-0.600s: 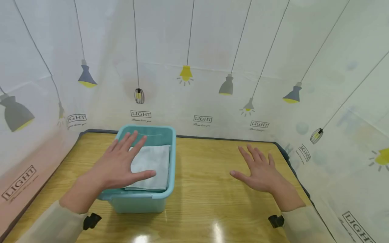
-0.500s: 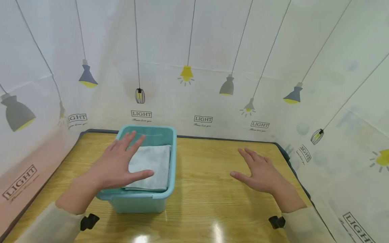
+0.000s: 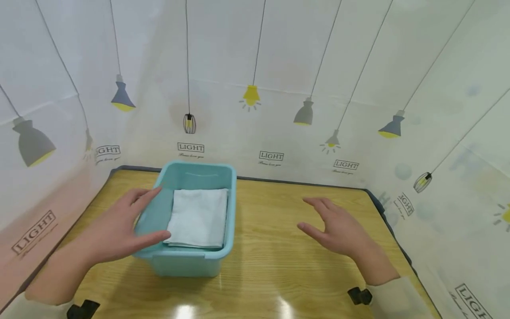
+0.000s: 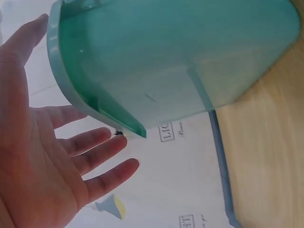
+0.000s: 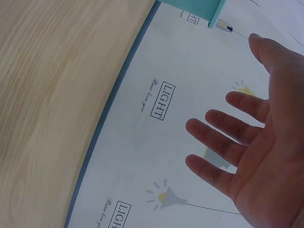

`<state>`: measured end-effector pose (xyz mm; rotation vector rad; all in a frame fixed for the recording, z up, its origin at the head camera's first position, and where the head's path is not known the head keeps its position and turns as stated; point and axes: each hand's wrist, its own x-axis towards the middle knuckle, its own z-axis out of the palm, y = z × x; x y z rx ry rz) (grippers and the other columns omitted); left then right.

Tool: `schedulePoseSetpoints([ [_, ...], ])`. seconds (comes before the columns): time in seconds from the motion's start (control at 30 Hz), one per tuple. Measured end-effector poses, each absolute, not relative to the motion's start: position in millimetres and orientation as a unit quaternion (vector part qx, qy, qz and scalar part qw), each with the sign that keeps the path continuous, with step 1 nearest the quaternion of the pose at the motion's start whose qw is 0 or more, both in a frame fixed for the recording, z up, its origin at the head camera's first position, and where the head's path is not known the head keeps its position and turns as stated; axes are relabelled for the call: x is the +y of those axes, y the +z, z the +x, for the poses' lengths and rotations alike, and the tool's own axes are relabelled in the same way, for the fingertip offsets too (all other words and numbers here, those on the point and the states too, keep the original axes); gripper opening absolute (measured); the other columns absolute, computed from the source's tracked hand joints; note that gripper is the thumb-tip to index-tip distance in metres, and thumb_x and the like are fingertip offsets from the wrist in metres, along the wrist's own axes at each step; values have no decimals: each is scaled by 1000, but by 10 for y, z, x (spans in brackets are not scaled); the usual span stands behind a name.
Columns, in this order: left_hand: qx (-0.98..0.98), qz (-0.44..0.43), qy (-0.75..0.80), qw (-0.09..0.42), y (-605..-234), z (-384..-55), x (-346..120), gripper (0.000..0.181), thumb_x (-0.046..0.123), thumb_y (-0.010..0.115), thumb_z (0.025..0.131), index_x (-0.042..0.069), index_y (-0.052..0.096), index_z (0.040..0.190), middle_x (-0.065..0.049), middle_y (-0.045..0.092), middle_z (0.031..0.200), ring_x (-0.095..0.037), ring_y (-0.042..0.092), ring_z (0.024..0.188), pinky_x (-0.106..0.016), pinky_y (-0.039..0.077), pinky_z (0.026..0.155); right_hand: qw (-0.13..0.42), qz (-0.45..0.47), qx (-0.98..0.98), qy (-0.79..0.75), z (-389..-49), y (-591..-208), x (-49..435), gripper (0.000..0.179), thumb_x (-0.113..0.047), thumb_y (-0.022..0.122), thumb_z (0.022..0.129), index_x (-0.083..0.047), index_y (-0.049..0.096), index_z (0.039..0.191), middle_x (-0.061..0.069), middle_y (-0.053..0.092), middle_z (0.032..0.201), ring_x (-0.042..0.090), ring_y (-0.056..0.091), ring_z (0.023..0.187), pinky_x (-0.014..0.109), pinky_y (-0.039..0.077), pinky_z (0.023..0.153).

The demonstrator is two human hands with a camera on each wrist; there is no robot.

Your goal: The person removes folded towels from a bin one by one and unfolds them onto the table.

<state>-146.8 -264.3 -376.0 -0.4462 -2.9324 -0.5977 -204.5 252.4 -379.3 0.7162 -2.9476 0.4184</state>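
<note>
A wood-grain table (image 3: 268, 235) bears a light-blue plastic bin (image 3: 185, 266).

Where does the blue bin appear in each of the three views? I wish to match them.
Head: bin, left of centre.
Left wrist: at the top, cut by the border.
Right wrist: only a corner, top border, right of centre.
Shared landmark: dark strip along the table's edge.

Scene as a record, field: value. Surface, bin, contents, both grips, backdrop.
Surface: wood-grain table
Bin: light teal, upright on table, left of centre in head view
Contents: folded pale cloth
Left grip: fingers extended, at bin's left side, holding nothing; contact unclear
Right grip: fingers extended, right of bin and apart from it, holding nothing
Backdrop: pale, printed with hanging lamps and LIGHT
</note>
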Motion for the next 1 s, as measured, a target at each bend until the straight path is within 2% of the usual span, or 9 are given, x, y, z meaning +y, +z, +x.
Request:
schedulePoseSetpoints([
  [0.13,-970,-144,-191,53,-3861,-1390,-2745,110,71,76,93,15,29,175,-23,45,162,-51,59,136,-72,54,98,42,232,-962,135,-2033,-3785,2495,73,-60,63,108,-17,47,166,15,56,162,44,64,137,66,54,108],
  [0.3,-971,-133,-194,42,-3975,-1333,-2813,109,70,75,94,18,25,176,-23,46,161,-52,62,132,-72,56,92,43,233,-962,135,-2040,-3755,2445,74,-59,63,108,-15,47,165,16,57,160,44,66,133,65,55,105],
  [0.57,-969,-122,-214,33,-4065,-1277,-2830,107,69,74,96,19,24,177,-22,47,161,-50,62,134,-73,55,93,45,230,-962,138,-2110,-3637,2284,74,-59,62,109,-14,46,166,18,58,158,44,65,134,65,54,106],
  [0.87,-966,-100,-238,29,-4122,-1249,-2838,110,70,76,94,22,22,177,-19,49,156,-37,65,123,-57,59,80,86,221,-960,151,-2416,-3534,1892,73,-58,62,108,-10,49,162,18,57,154,42,61,135,62,51,112],
  [1.0,-963,-102,-246,31,-4169,-1247,-2833,110,66,78,94,21,21,178,-21,49,157,-42,66,124,-65,59,84,111,224,-952,177,-2581,-3490,1645,71,-54,59,111,-7,47,162,21,52,153,42,55,138,60,45,118],
])
